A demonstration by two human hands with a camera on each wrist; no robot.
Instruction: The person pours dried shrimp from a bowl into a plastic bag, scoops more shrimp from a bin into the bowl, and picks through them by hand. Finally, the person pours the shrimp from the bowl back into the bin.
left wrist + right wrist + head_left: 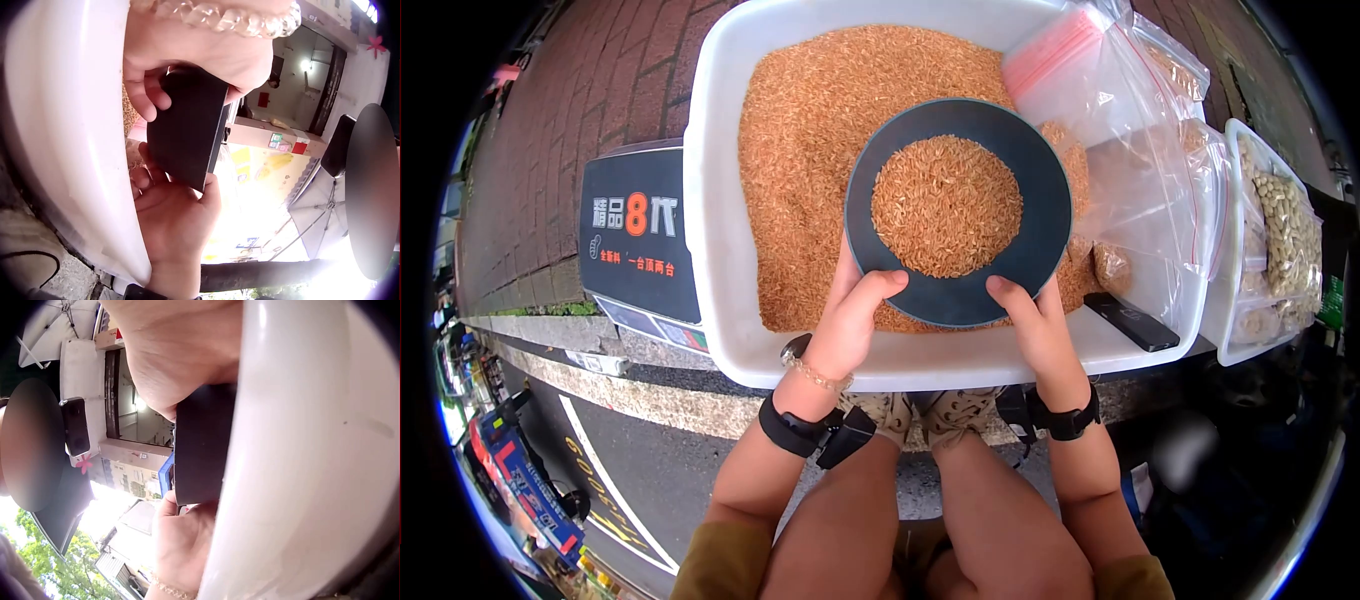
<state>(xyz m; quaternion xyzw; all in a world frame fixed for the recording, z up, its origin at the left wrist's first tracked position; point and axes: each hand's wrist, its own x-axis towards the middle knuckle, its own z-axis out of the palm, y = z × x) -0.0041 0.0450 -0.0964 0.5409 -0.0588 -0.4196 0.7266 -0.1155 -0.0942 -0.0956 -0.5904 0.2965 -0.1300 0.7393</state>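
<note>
A dark round bowl (960,300) holding a mound of brown grain (947,205) is held level above a white tub (730,340) of the same grain (800,150). My left hand (855,315) grips its near left rim, thumb inside and fingers underneath. On the near right rim my right hand (1035,325) grips the same way. The left wrist view shows the bowl's dark outside (187,125) between my left hand (200,50) and right hand (178,219). In the right wrist view the bowl (203,444) is partly hidden by the tub wall (281,456).
Clear plastic bags (1140,190) lie in the tub's right side, beside a black phone-like object (1132,322). Farther right stands a white tray (1232,340) with bagged pale beans or nuts (1285,220). A dark printed box (640,235) is left of the tub.
</note>
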